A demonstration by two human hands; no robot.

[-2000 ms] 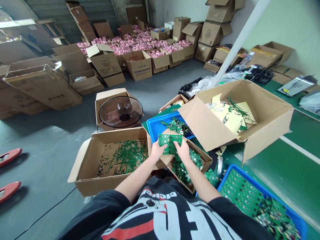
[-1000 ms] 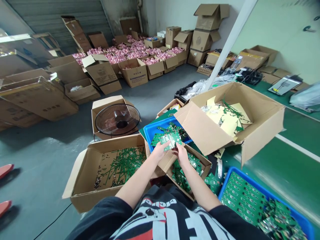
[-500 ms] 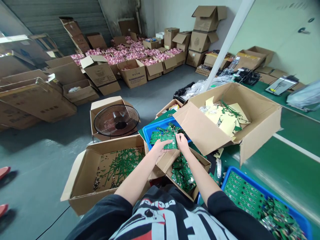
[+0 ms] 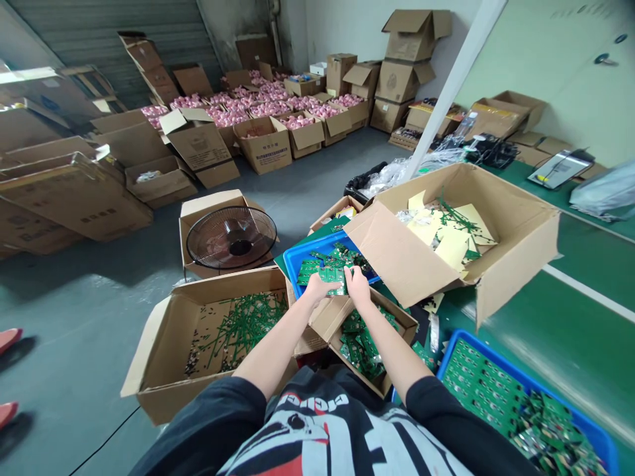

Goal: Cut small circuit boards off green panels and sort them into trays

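Between my two hands is a green circuit board panel (image 4: 332, 275), held over the near edge of a blue tray (image 4: 292, 254). My left hand (image 4: 317, 289) grips the panel's left side, its thumb or finger stretched across the face. On the right edge, my right hand (image 4: 356, 283) is closed with its fingertips against the board. Loose green boards lie in the tray behind. Below my forearms, a cardboard box (image 4: 407, 322) holds many small circuit boards (image 4: 364, 344). The undersides of both hands are hidden.
Left of me, an open carton (image 4: 163, 357) contains thin green strips. A fan (image 4: 231, 238) lies face up beyond it. To the right stands a large carton (image 4: 520, 231) with yellow paper and strips. Another blue tray (image 4: 608, 439) of boards sits at lower right.
My right hand has shifted slightly left and tilted along the panel's right edge. My left hand has turned a little, with its fingers drawn in more. The panel stays over the tray.
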